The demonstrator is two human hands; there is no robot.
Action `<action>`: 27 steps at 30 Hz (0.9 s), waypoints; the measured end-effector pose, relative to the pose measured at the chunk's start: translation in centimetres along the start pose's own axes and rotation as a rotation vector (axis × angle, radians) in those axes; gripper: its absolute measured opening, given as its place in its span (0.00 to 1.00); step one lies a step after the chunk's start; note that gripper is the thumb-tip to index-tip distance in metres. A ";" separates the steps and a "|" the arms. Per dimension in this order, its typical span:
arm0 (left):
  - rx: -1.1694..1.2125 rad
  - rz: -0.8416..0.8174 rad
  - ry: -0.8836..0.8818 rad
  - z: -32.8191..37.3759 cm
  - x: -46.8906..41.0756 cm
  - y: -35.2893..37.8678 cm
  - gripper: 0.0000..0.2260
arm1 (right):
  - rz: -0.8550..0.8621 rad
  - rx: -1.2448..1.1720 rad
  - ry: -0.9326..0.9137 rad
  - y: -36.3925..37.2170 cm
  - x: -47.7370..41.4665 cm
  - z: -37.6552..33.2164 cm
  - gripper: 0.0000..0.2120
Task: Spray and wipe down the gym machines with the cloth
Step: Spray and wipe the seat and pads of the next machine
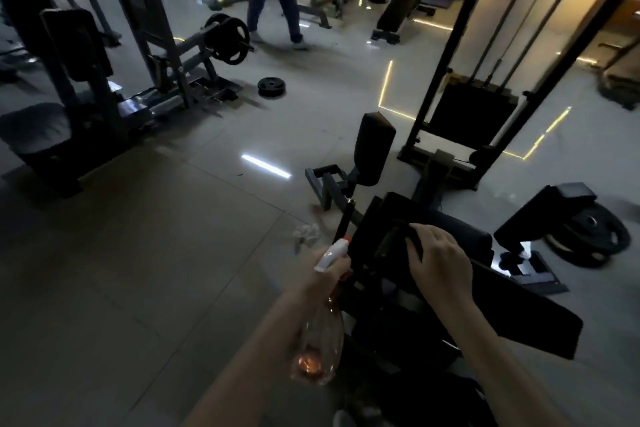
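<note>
My left hand (323, 279) grips a clear spray bottle (320, 343) with a white and red nozzle, held at the left side of a black gym machine. My right hand (440, 262) presses a dark cloth (414, 241) onto the machine's black pad (460, 236), fingers curled over the cloth's edge. The cloth is mostly hidden under the hand. A long black padded bench (526, 319) of the same machine runs to the lower right.
A black roller pad (375, 146) stands just ahead. A cable tower (467, 114) rises at the right, weight plates (588, 236) lie beside it. A crumpled white scrap (306, 232) lies on the tiled floor. Other machines stand left; people are at the far end.
</note>
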State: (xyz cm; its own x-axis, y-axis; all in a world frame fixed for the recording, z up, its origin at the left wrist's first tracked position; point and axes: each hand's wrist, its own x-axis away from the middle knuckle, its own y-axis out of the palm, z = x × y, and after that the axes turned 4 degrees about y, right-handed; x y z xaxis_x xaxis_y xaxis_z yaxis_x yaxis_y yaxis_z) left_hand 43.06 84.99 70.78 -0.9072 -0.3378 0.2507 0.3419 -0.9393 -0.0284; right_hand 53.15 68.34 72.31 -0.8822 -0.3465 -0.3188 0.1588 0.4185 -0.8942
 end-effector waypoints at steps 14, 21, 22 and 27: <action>0.083 -0.485 -0.134 -2.8 -5.7 -1.8 0.10 | 0.014 0.099 0.314 0.3 -4.0 -2.6 0.11; 0.073 -0.572 -0.135 -4.7 -8.5 -1.3 0.22 | 0.026 0.073 0.486 0.9 -4.5 -2.8 0.12; 0.062 -0.563 -0.126 -5.1 -8.8 -1.2 0.22 | 0.038 0.067 0.525 1.0 -4.5 -2.9 0.11; 0.081 -0.519 -0.159 -6.2 -10.5 -0.1 0.14 | 0.105 0.099 0.577 1.4 -4.6 -3.1 0.11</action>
State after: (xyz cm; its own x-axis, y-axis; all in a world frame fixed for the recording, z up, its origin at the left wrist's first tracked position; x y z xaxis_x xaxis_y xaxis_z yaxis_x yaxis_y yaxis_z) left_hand 51.01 88.29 62.11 -0.9156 0.1875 0.3556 -0.1169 -0.9705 0.2107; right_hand 56.06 73.16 73.49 -0.9536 0.2165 -0.2091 0.2739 0.3362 -0.9011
